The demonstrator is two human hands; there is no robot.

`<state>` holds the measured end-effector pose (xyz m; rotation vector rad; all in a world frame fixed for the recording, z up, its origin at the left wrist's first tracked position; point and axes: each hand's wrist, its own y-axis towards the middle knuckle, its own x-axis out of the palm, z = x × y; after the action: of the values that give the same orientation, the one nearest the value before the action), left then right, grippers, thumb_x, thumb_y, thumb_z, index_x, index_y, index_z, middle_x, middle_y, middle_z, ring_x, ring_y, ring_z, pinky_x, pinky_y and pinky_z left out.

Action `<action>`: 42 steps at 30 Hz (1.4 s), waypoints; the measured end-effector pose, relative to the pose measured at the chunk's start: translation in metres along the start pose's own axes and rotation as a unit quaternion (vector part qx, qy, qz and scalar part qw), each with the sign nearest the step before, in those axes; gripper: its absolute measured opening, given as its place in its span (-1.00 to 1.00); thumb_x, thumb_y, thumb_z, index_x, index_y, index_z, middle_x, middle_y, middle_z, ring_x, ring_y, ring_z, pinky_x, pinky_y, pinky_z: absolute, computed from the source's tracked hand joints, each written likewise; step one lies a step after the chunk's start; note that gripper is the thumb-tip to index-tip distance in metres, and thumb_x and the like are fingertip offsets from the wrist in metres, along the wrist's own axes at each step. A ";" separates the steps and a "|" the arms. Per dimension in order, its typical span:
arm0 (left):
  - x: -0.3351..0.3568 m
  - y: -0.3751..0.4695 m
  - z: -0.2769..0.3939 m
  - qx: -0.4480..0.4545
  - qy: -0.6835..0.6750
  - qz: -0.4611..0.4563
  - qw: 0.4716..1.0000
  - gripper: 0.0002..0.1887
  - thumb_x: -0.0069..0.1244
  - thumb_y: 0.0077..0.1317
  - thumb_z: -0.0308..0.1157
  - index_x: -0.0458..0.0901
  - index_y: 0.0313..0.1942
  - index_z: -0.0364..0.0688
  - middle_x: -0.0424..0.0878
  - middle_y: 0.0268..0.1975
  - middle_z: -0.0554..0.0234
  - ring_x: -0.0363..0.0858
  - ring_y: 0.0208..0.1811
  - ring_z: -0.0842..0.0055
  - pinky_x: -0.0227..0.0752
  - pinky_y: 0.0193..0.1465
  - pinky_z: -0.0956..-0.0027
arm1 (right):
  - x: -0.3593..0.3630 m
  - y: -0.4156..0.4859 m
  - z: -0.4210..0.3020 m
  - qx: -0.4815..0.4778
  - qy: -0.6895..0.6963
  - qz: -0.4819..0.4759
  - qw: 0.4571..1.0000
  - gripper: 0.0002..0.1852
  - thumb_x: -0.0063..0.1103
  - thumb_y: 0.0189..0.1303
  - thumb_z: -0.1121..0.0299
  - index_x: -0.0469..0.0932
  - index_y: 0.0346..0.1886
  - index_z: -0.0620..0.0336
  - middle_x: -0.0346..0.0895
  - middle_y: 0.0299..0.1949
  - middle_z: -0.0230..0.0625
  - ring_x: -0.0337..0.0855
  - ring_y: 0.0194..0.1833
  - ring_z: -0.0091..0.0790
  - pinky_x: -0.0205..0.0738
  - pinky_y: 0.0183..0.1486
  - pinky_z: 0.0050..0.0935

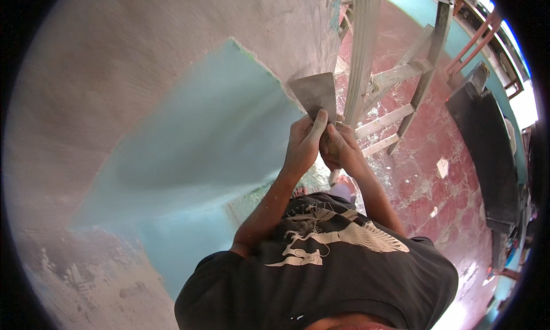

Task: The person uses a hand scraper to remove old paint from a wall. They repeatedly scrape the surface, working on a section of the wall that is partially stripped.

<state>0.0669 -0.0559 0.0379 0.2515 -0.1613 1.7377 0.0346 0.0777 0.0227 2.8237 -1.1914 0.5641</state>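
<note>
A broad flat scraper blade [316, 90] points away from me, its left corner close to the border of the turquoise paint. My left hand [302, 137] grips the tool from the left, thumb lying along the base of the blade. From the other side my right hand [342, 147] is closed around the handle, which my fingers mostly hide. The wall beside me carries a large patch of turquoise paint [202, 128] with a ragged, peeling upper edge. Around that patch the wall surface [142, 51] is bare and greyish. Whether the blade touches the wall, I cannot tell.
A wooden stepladder [360, 51] stands just right of the blade. Pale flakes and dust lie on the red floor [429, 175], including one larger chip [442, 168]. Further right is a long black piece of furniture [485, 145]. My feet [343, 184] are below my hands.
</note>
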 end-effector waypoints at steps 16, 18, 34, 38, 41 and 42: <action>0.033 -0.006 -0.052 -0.038 0.019 0.085 0.995 -0.56 -0.11 0.54 -0.16 0.73 -0.16 -0.41 0.77 -0.22 0.12 0.70 -0.18 0.48 0.51 0.01 0.38 | -0.076 -0.005 -0.003 0.136 -0.062 -0.147 0.978 -0.58 0.09 0.46 -0.01 0.34 -0.40 0.09 0.20 -0.65 -0.54 0.22 -0.65 -0.60 0.15 -0.60 -0.51; 0.043 0.000 -0.049 -0.031 -0.004 0.103 0.994 -0.57 -0.11 0.55 -0.17 0.73 -0.16 -0.41 0.77 -0.22 0.10 0.71 -0.18 0.47 0.53 -0.01 0.37 | -0.084 0.000 -0.007 0.151 -0.068 -0.164 0.972 -0.55 0.13 0.43 -0.03 0.36 -0.44 0.10 0.23 -0.66 -0.52 0.24 -0.66 -0.60 0.14 -0.61 -0.51; 0.042 -0.018 -0.072 -0.049 0.131 0.146 0.979 -0.63 -0.12 0.55 -0.21 0.71 -0.10 -0.34 0.73 -0.27 0.21 0.61 -0.33 0.60 0.49 -0.23 0.45 | -0.082 -0.015 0.028 0.181 0.060 -0.111 0.975 -0.56 0.02 0.43 -0.09 0.41 -0.37 0.09 0.37 -0.58 -0.41 0.40 -0.61 -0.46 0.35 -0.53 -0.40; 0.033 -0.021 -0.080 -0.076 0.150 0.095 0.981 -0.65 -0.08 0.54 -0.20 0.73 -0.18 -0.31 0.63 -0.43 0.42 0.44 -0.46 0.73 0.32 -0.40 0.50 | -0.075 -0.020 0.055 0.154 0.146 -0.089 0.973 -0.51 -0.10 0.45 -0.14 0.42 -0.38 0.09 0.41 -0.55 -0.37 0.44 -0.59 -0.38 0.38 -0.50 -0.37; 0.025 -0.036 -0.089 -0.086 0.123 0.106 0.983 -0.63 -0.08 0.54 -0.20 0.69 -0.30 -0.31 0.55 -0.50 0.48 0.36 -0.51 0.75 0.21 -0.48 0.50 | -0.055 -0.027 0.064 0.130 0.193 -0.068 0.970 -0.45 -0.14 0.44 -0.21 0.47 -0.36 0.12 0.44 -0.56 -0.34 0.48 -0.61 -0.40 0.38 -0.55 -0.43; 0.037 -0.035 -0.072 -0.083 0.186 0.068 0.977 -0.61 -0.09 0.54 -0.18 0.64 -0.37 -0.27 0.53 -0.52 0.47 0.36 -0.50 0.76 0.22 -0.47 0.50 | -0.060 -0.030 0.074 0.121 0.191 -0.035 0.973 -0.45 -0.15 0.44 -0.21 0.47 -0.36 0.12 0.44 -0.56 -0.34 0.48 -0.61 -0.40 0.37 -0.56 -0.43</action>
<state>0.0893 0.0034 -0.0229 -0.2123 -0.0492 1.8628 0.0405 0.1288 -0.0629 2.7399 -1.0039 1.2560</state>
